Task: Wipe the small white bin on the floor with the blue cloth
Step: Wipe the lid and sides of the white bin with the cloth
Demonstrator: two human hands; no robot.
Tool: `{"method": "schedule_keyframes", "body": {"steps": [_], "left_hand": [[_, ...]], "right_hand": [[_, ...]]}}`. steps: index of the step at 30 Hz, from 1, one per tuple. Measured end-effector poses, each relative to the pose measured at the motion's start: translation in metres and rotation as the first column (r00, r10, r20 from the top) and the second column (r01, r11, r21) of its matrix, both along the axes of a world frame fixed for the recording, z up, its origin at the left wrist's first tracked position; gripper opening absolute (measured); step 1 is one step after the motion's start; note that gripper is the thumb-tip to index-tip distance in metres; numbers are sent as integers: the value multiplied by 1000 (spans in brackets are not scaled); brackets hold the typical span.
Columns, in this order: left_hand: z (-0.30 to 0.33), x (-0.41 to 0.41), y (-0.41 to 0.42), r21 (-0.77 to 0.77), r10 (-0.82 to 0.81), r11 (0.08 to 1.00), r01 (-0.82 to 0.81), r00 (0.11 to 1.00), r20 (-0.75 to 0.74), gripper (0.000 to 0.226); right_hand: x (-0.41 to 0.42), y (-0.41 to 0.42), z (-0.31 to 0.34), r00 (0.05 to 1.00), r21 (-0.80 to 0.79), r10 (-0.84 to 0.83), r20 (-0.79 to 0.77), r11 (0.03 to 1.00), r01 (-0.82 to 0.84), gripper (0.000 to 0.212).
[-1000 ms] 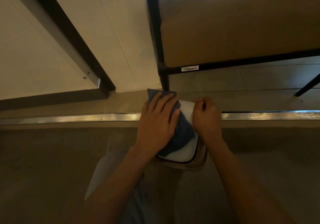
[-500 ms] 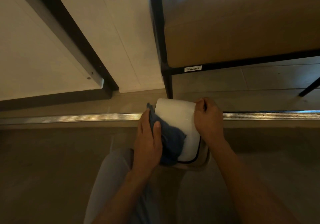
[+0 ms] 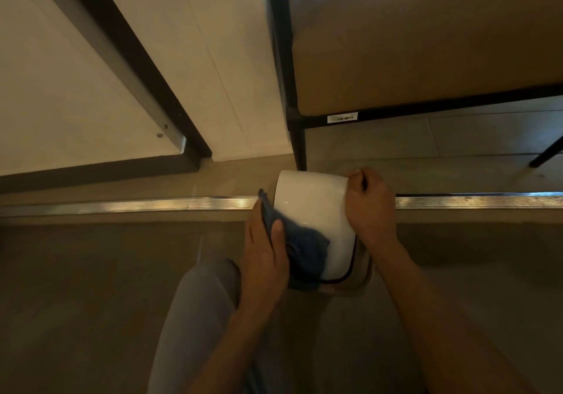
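Cloth [image 3: 300,246], pressed by the left hand [image 3: 265,255], has shifted from the top of the bin [image 3: 313,208] to its left flank, indicating top coverage done, while the right hand [image 3: 370,209] grips the floor-standing bin's right edge.

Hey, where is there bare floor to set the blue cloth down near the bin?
Bare floor lies left of the left hand, below the metal strip. More lies right of the right hand. It is crowded behind the white bin, by the black frame leg.
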State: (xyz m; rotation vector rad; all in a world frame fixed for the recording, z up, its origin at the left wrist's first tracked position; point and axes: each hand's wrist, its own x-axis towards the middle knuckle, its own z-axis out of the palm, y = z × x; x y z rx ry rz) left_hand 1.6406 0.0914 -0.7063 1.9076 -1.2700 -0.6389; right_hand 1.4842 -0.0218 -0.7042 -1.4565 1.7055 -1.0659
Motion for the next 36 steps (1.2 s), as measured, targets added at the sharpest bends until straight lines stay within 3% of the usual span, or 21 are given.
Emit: {"method": "schedule_keyframes", "body": {"steps": [3,4,6,7,9,12,15,18,20,24,28,30,32,34,36], "left_hand": [[2,8,-18,-4,-41,999,41,980,-196,39],[5,11,-33,-11,-69,998,68,983,-168,40],[13,10,-63,-39,-143,988,150,978,150,38],[15,5,-75,-60,-189,974,218,932,310,36],[18,-7,-88,-40,-293,920,389,753,589,36],[20,-28,-91,-9,-397,830,558,601,694,37],[35,-30,-91,-55,-489,777,627,656,576,41],[44,-11,-88,-158,-389,861,484,825,409,43],[39,0,-84,-147,-290,923,355,895,339,44],[25,-3,-81,-26,-261,954,299,868,423,57],[27,-17,-84,-60,-291,936,347,859,421,48],[29,-16,-85,-22,-349,931,365,905,243,42],[31,-11,-86,-1,-344,939,344,939,0,61],[25,-8,-86,-37,-313,950,312,949,-41,76],[18,-4,-87,-40,-284,958,284,959,0,65]], "right_hand": [[-1,-3,-1,999,12,41,27,999,-42,25],[-1,-4,-1,998,21,50,35,998,-51,25],[-3,-4,-1,998,35,57,37,998,-58,24],[-3,-4,-2,998,37,54,32,998,-56,24],[-2,-4,-4,999,22,31,30,999,-32,23],[0,0,-1,994,-14,-9,108,1000,10,23],[-1,6,6,979,-21,-31,200,999,36,21],[-3,9,9,963,-43,-91,252,994,105,22],[-3,10,10,951,-35,-127,283,989,142,25],[-5,14,10,952,-35,-131,275,989,146,29],[7,22,30,1000,-285,10,-7,958,-12,31],[18,25,39,965,-257,108,-241,951,-171,45],[27,26,39,912,-174,177,-370,951,-255,55],[29,27,31,863,-187,169,-475,940,-287,53],[25,28,21,806,-202,130,-578,934,-295,46]]}}
